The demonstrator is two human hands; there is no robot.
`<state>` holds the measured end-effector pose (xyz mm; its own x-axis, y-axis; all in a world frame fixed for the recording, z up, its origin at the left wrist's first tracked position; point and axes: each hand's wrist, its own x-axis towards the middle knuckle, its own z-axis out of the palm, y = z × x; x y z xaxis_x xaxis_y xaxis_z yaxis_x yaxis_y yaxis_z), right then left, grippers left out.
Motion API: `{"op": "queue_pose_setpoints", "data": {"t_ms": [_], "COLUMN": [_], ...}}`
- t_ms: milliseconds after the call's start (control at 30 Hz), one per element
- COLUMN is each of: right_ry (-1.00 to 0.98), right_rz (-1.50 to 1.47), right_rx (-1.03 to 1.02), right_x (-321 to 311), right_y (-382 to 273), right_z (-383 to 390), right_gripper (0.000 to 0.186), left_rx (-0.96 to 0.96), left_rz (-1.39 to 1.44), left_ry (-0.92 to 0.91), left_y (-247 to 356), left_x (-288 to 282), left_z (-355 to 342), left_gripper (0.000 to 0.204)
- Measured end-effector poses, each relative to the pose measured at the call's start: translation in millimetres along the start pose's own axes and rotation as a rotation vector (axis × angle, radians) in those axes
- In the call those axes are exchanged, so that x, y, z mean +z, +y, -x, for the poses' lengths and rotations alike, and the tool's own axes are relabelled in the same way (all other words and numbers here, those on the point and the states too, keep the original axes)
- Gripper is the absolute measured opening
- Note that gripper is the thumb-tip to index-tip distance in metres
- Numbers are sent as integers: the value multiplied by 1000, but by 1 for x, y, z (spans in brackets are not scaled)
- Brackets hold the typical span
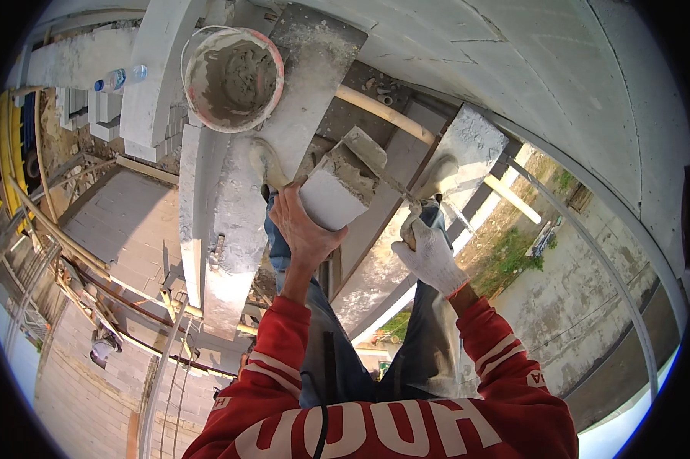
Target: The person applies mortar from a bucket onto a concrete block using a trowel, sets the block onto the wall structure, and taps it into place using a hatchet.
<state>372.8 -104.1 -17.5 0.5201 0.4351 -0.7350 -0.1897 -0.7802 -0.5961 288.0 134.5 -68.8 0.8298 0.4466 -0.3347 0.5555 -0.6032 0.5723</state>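
Note:
My bare left hand (303,226) grips a light grey block (332,197) with rough wet mortar along its upper face, held between my knees over the gap between two planks. My right hand (429,256), in a white glove, is closed round the handle of a trowel (374,149), whose blade lies at the block's upper edge with grey mortar on it. A white bucket (233,79) with a reddish rim and grey mortar inside stands above the block, on the left plank (318,42). My boots rest on either side, on the left plank and the right plank (475,138).
A plastic bottle (111,79) and stacked blocks (84,107) lie upper left. Bamboo poles (391,113), railings (605,260) and openings to the ground below surround me. A grey panel surface (551,61) curves along the upper right. Another person (104,348) is far below left.

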Motion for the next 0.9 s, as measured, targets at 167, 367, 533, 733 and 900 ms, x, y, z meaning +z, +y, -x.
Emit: {"op": "queue_pose_setpoints", "data": {"t_ms": [167,367,533,733,900], "right_ry": [-148,78,265,135,196], "right_rz": [-104,-241,-68,-68,32], "right_rx": [-77,-100,-111,-199,-191], "right_x": [2,8,-7,-19,-43], "right_y": [-4,41,77,81,146], "right_z": [29,4,-56,-54,-8], "right_gripper": [30,33,35,29,31], "left_rx": [-76,-50,-62,-237,-123], "left_rz": [-22,130,585,1098,1075], "left_ry": [49,50,-95,-303,-325], "left_y": [-16,-48,-66,-47,-49], "left_x": [7,-8,-32,-62,-63], "left_z": [-4,0,-8,-18,-9], "left_gripper": [103,101,101,102,111]}}
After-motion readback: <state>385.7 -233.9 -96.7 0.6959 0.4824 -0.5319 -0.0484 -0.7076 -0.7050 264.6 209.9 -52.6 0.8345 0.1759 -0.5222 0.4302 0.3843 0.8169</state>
